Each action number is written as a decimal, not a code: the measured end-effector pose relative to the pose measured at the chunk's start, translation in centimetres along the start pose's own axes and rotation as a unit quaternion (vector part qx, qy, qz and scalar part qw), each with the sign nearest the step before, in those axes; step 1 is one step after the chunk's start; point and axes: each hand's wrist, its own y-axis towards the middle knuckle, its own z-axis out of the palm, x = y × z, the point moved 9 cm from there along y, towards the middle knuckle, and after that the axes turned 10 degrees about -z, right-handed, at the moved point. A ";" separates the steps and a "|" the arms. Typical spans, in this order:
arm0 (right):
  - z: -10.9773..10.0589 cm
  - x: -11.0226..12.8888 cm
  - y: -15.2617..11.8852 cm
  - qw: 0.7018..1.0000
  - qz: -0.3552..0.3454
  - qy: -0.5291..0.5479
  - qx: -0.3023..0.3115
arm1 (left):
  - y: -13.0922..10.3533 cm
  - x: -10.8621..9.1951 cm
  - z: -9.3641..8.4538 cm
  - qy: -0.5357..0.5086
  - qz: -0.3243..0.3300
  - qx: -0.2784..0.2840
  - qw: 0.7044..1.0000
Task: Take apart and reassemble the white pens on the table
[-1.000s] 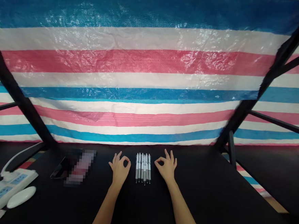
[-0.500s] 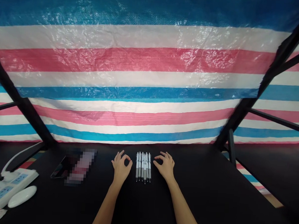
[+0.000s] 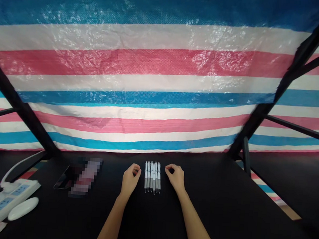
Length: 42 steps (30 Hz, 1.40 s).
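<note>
Several white-and-grey pens [image 3: 152,177] lie side by side in a row on the black table, tips toward me. One in the row sits slightly lower than its neighbours. Just left of the pens, my left hand [image 3: 130,177] is curled, thumb and fingertips drawn together, with nothing seen in it. On the other side, my right hand [image 3: 176,177] has its fingers bent toward the thumb in a similar pinch and also shows nothing held. Neither hand touches the pens; a narrow strip of table separates each from the row.
A dark phone [image 3: 65,176] lies at the left beside a blurred-out patch. Nearer on that side are a white power strip [image 3: 15,193] with a plugged cable and a white oval object [image 3: 23,209]. Black frame bars [image 3: 250,129] and a striped tarp [image 3: 152,64] stand behind.
The outstretched fingers of both hands have curled in toward the thumbs. Both hands stay beside the pens, which keep their row; the view has shifted slightly.
</note>
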 end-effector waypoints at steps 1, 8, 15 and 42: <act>0.0 -0.1 0.0 1.000 0.000 0.006 -0.006 | 0.1 0.1 0.0 -0.010 -0.002 -0.002 1.000; 0.7 -2.3 0.0 0.950 0.106 0.288 -0.062 | 0.5 2.3 0.5 -0.242 -0.142 0.059 0.958; 2.8 -1.8 -1.0 0.668 0.259 0.696 -0.047 | -0.2 1.4 1.0 -0.491 -0.193 0.187 0.829; 5.3 -2.6 -1.4 0.559 0.290 0.775 -0.040 | -0.3 2.7 1.5 -0.662 -0.284 0.154 0.676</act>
